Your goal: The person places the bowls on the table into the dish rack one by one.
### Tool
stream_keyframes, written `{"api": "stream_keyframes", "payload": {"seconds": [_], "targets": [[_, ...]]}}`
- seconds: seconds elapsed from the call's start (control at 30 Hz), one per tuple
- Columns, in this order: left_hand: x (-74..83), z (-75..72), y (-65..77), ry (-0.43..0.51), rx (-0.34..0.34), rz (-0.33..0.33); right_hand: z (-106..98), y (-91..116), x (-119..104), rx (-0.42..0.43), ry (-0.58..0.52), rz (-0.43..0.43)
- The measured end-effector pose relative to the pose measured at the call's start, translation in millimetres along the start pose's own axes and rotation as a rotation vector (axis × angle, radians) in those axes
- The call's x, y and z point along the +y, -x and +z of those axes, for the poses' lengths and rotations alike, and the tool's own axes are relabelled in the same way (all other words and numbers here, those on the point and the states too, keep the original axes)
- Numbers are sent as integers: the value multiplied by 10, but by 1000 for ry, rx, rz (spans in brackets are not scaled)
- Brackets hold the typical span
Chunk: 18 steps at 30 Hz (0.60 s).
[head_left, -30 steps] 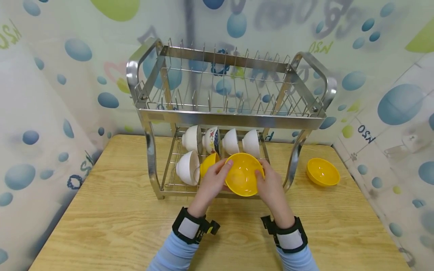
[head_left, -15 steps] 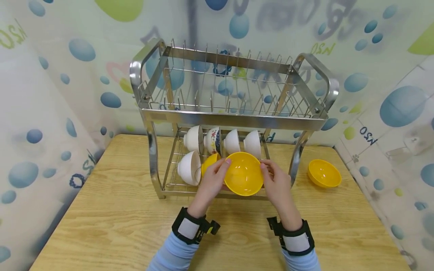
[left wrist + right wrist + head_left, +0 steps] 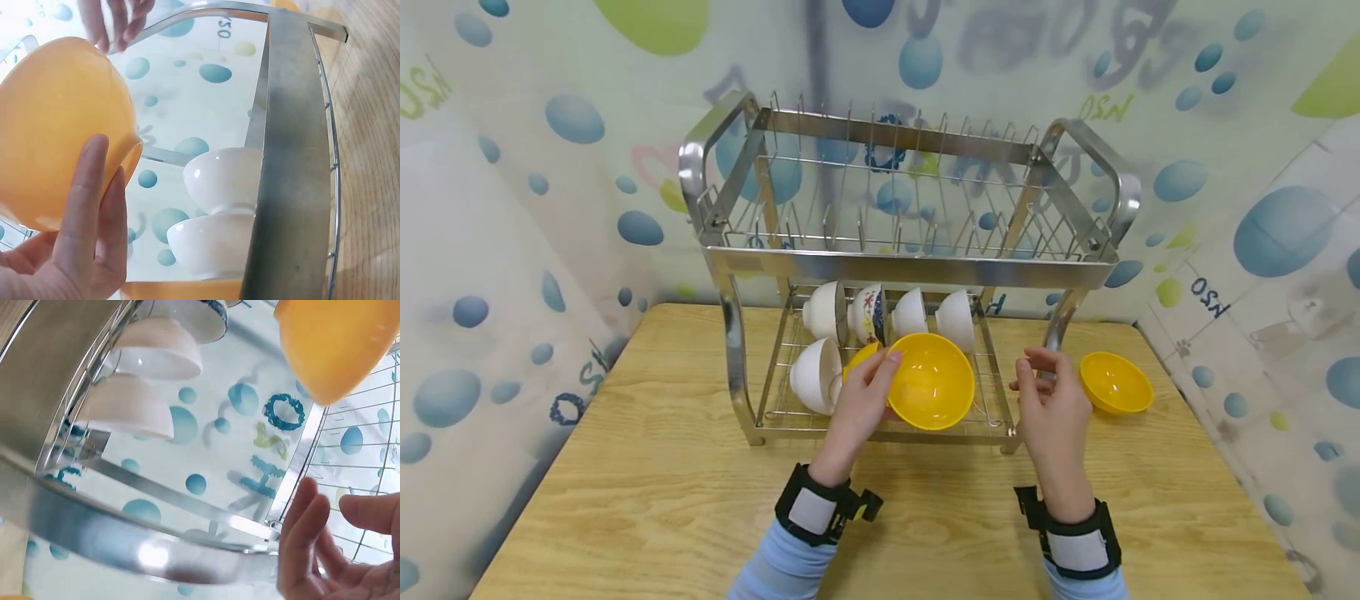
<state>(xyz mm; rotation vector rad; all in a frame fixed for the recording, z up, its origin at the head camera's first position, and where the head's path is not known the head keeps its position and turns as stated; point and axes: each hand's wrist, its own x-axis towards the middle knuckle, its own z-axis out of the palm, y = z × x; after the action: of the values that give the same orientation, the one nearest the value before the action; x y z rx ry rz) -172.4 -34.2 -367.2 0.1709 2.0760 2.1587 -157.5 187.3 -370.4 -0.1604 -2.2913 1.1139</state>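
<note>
My left hand (image 3: 859, 407) grips a yellow bowl (image 3: 932, 382) by its left side, thumb at the rim and fingers behind. The bowl's inside faces the head camera, in front of the rack's lower shelf. In the left wrist view the fingers press the outside of the yellow bowl (image 3: 62, 119). My right hand (image 3: 1054, 425) is off the bowl, to its right by the rack's right leg, fingers loosely bent and holding nothing. The right wrist view shows the right hand (image 3: 340, 544) apart from the bowl. Another yellow bowl (image 3: 860, 360) sits on the lower shelf, partly hidden by my left hand.
A two-tier metal dish rack (image 3: 910, 268) stands on the wooden table (image 3: 647, 467). Its lower shelf bears several white bowls (image 3: 815, 377) and a flower-patterned bowl (image 3: 868, 313) on their sides. A yellow bowl (image 3: 1116, 382) rests on the table right of the rack.
My right hand has let go of the yellow bowl and moved right, toward the rack's right leg. The left hand keeps holding the bowl, which has shifted slightly left.
</note>
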Motion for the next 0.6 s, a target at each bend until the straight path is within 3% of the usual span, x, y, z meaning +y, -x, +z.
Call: {"api": "stream_keyframes", "payload": {"seconds": [0.37, 0.6], "targets": [[60, -33, 7, -53, 55, 10, -128, 11, 155, 46, 43, 76], [71, -36, 17, -58, 64, 16, -132, 21, 257, -117, 92, 131]]}}
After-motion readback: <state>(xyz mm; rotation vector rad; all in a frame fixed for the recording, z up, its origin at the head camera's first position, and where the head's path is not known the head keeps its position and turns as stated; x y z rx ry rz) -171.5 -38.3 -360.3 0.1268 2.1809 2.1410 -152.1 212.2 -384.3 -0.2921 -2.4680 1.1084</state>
